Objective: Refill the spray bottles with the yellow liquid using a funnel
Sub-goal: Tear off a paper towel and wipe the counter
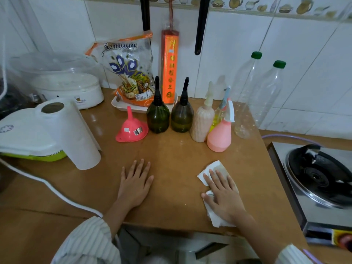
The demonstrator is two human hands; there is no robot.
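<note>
Spray bottles: two dark green point(158, 116) point(182, 115), one cream point(202, 122), one pink point(219, 136), capped, in a row beyond both hands. Pink funnel point(131, 128): inverted, ahead of the left hand point(135, 184), which lies flat, holding nothing. Right hand point(222, 195): flat, pressing a paper towel point(215, 169) to the table point(171, 149). Wiping judged underway; sweep outward with even pressure, clear of the bottles.

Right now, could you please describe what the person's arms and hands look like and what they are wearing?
Both hands, left hand and right hand, are bare: no gloves, rings or watch visible. Each forearm comes out of a loose, light sleeve with thin dark stripes, the left sleeve pushed back, the right sleeve just showing at the frame's edge.
</note>
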